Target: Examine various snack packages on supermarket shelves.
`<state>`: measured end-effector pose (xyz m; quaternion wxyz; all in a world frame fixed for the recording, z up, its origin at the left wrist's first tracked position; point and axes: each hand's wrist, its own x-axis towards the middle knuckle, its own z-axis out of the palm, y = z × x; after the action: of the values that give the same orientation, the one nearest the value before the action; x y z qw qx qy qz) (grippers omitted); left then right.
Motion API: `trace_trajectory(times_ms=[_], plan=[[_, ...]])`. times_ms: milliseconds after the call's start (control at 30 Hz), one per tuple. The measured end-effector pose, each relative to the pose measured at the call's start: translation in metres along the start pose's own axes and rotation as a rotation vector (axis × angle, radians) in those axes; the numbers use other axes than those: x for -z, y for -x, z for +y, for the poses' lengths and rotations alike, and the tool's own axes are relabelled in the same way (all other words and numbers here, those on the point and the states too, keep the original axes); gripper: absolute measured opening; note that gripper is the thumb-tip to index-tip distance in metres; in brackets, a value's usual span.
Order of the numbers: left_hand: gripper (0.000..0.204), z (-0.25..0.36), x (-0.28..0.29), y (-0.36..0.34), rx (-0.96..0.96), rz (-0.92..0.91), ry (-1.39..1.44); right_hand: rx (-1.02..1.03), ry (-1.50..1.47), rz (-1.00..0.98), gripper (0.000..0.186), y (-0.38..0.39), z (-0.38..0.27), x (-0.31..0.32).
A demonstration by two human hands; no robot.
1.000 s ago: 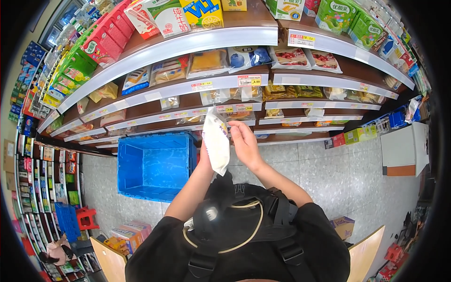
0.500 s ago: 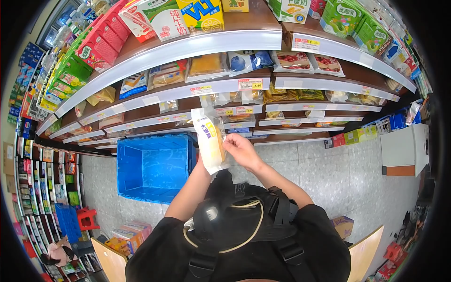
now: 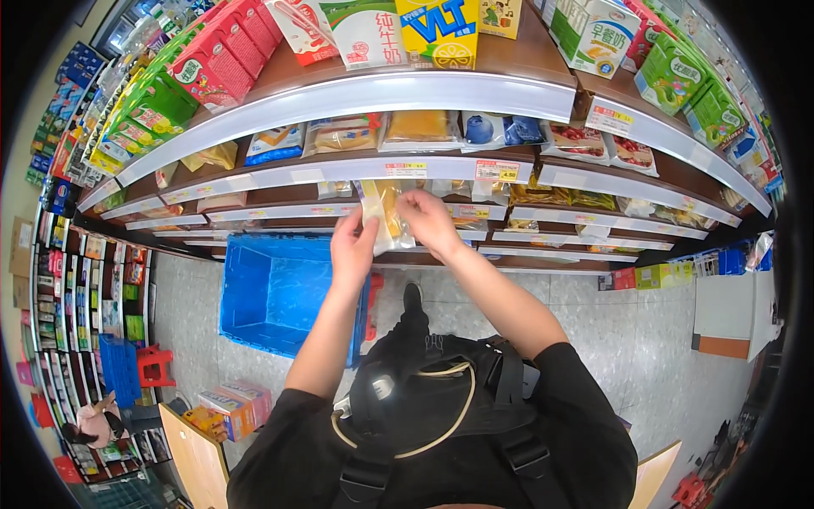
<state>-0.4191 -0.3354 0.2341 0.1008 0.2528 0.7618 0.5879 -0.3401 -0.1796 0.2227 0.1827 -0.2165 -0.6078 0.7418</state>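
Observation:
Both my hands hold a packaged bread, a slim white and clear pouch with a yellowish-brown filling showing through. My left hand grips its left side, with the thumb lying over the front. At its right side, the curled fingers of my right hand close on the pouch's edge. The bread is in front of the middle shelf edge, over the lower shelves of bagged food. Part of the pouch is covered by my fingers.
An open blue crate stands on the floor to the left, with a red stool beside it. Milk cartons line the top shelf. Bagged breads lie below. Cardboard boxes and a person are behind at the left.
My hands and the packaged bread have moved forward, closer to the shelves. The pouch now shows its clear side, and my left hand has come into sight. The view has shifted too.

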Motion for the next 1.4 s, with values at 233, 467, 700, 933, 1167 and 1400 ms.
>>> trace_trajectory(times_ms=[233,467,700,933,1167,1400], plan=[[0.03,-0.021,0.01,-0.095,0.09,-0.006,-0.148,0.059,0.458,0.019,0.02,-0.073,-0.025,-0.019],[0.033,-0.038,-0.005,-0.144,-0.478,0.067,-0.508,0.463,1.007,0.14,0.031,-0.108,0.018,-0.01],[0.03,-0.028,0.018,-0.143,-0.489,-0.018,-0.581,0.347,1.065,0.154,0.031,-0.097,0.013,-0.017],[0.028,-0.079,0.064,-0.167,-0.353,0.024,-0.585,0.343,1.176,0.089,0.052,-0.098,0.015,-0.009],[0.033,-0.08,0.06,-0.171,-0.322,-0.003,-0.045,0.272,1.161,0.143,0.054,-0.097,0.011,-0.011],[0.026,-0.067,0.086,-0.116,0.231,-0.082,0.425,0.447,1.099,0.183,0.033,-0.053,0.008,-0.023]])
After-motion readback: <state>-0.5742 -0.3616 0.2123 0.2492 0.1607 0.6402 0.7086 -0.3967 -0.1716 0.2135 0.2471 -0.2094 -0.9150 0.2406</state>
